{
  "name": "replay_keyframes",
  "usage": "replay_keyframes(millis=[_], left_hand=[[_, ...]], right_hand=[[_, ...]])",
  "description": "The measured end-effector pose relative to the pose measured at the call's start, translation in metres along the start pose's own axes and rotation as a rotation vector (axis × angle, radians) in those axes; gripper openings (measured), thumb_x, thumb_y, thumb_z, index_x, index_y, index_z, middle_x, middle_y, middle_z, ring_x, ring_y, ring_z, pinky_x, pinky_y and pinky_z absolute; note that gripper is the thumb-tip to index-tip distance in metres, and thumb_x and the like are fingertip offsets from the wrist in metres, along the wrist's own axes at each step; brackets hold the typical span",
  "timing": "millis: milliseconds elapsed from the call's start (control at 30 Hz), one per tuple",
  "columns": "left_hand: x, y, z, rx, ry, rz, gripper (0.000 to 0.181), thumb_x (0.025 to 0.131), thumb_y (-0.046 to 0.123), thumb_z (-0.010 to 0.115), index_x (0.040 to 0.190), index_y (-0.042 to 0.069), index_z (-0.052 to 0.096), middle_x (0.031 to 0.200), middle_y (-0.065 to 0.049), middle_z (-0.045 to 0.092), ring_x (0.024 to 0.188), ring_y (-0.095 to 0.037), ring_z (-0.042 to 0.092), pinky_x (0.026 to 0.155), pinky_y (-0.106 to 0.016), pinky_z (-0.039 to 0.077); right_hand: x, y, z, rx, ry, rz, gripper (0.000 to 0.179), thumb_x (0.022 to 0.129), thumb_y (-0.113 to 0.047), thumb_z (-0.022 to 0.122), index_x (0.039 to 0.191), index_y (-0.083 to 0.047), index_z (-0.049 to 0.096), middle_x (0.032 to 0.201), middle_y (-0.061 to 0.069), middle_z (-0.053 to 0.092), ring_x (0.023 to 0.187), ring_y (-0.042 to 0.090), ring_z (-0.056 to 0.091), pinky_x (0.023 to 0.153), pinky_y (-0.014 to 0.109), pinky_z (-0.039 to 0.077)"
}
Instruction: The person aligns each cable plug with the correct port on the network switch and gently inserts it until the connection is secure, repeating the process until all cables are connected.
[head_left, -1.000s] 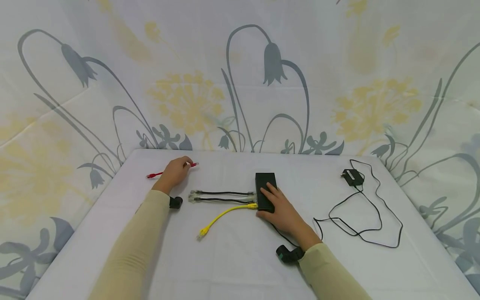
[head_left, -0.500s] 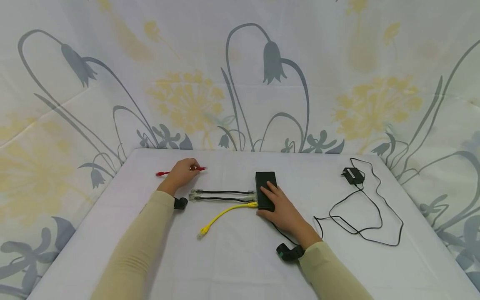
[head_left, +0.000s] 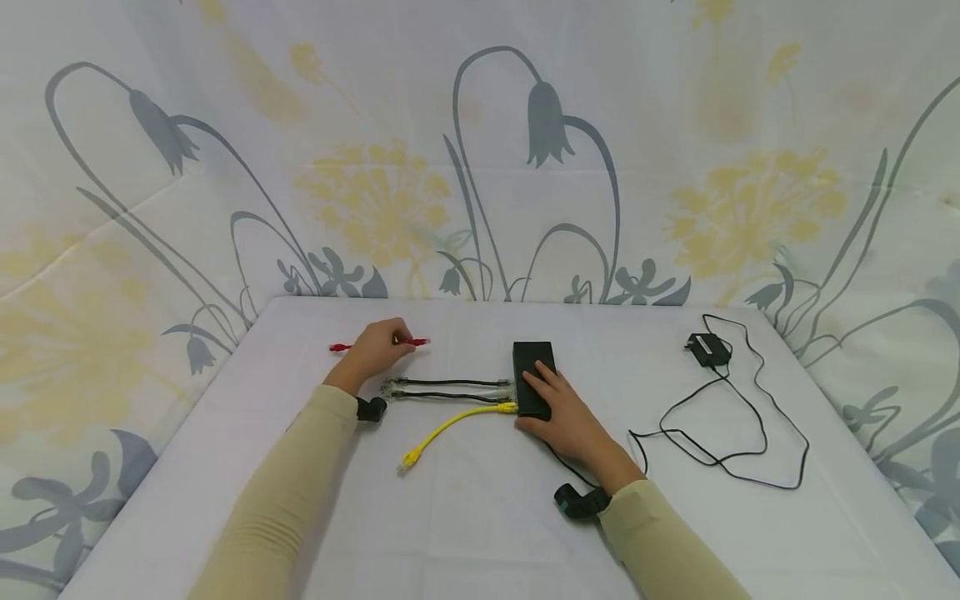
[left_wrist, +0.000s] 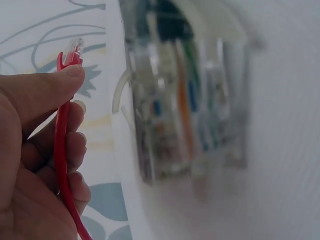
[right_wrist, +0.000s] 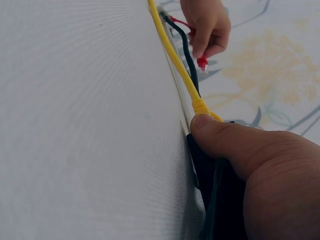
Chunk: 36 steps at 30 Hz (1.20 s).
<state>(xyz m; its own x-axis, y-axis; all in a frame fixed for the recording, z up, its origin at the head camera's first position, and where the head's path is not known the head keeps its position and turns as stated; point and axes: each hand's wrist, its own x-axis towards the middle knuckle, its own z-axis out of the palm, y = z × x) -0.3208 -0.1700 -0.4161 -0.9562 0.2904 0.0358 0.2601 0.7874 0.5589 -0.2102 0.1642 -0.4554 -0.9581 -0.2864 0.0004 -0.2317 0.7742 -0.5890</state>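
My left hand [head_left: 381,346] pinches a short red network cable [left_wrist: 61,145] just behind its clear plug [left_wrist: 75,49], thumb against fingers. The cable's other end [head_left: 340,347] sticks out to the left of the hand. My right hand [head_left: 564,421] holds a black network switch [head_left: 531,354], thumb at the near end beside the yellow plug and fingers over its top. Plugged into the switch's left side are two black network cables [head_left: 450,382] and a yellow network cable [head_left: 450,423]. Their free ends lie to the left; a loose clear plug [left_wrist: 185,110] looms blurred in the left wrist view.
A black power adapter [head_left: 708,350] lies at the back right, its thin cord [head_left: 761,417] looped over the white tabletop [head_left: 465,533]. A cord runs from under my right hand. A floral curtain [head_left: 480,167] hangs behind the table's far edge.
My left hand has moved right and slightly nearer, carrying the red network cable toward the switch. My right hand stays in place on the switch.
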Motion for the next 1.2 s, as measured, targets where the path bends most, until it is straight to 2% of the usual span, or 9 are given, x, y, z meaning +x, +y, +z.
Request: replay_keyframes(millis=[200, 533, 833, 1200], left_hand=[[-0.002, 0.005, 0.004, -0.031, -0.021, -0.017, 0.011, 0.091, 0.021, 0.067, 0.095, 0.01, 0.064, 0.091, -0.007, 0.064, 0.08, -0.02, 0.054, 0.071, -0.03, 0.045], [-0.002, 0.005, 0.013, -0.049, -0.024, 0.007, 0.013, 0.09, 0.023, 0.068, 0.094, 0.011, 0.067, 0.091, -0.006, 0.066, 0.081, -0.019, 0.056, 0.072, -0.031, 0.046], [0.0, 0.01, 0.02, -0.067, -0.05, -0.022, 0.016, 0.091, 0.026, 0.068, 0.098, 0.012, 0.068, 0.095, -0.006, 0.066, 0.086, -0.02, 0.057, 0.078, -0.033, 0.048], [0.0, 0.022, 0.027, -0.087, -0.076, -0.01, 0.018, 0.091, 0.029, 0.068, 0.099, 0.012, 0.068, 0.095, -0.004, 0.066, 0.085, -0.018, 0.056, 0.077, -0.031, 0.047]], right_hand=[[0.0, 0.001, 0.0, 0.003, 0.002, -0.002, 0.078, 0.087, -0.047, 0.068, 0.153, -0.024, 0.032, 0.164, 0.0, 0.013, 0.15, 0.036, 0.01, 0.112, 0.063, 0.025], [-0.001, -0.001, -0.001, 0.004, 0.0, 0.001, 0.078, 0.088, -0.046, 0.068, 0.153, -0.023, 0.032, 0.164, 0.001, 0.013, 0.15, 0.036, 0.01, 0.112, 0.063, 0.025], [-0.001, -0.001, -0.001, 0.006, 0.0, 0.003, 0.078, 0.088, -0.046, 0.068, 0.153, -0.024, 0.032, 0.164, 0.0, 0.013, 0.15, 0.036, 0.01, 0.112, 0.063, 0.024], [-0.001, -0.001, -0.001, 0.004, -0.003, 0.012, 0.078, 0.087, -0.047, 0.068, 0.153, -0.026, 0.031, 0.164, -0.001, 0.012, 0.15, 0.035, 0.01, 0.113, 0.063, 0.024]])
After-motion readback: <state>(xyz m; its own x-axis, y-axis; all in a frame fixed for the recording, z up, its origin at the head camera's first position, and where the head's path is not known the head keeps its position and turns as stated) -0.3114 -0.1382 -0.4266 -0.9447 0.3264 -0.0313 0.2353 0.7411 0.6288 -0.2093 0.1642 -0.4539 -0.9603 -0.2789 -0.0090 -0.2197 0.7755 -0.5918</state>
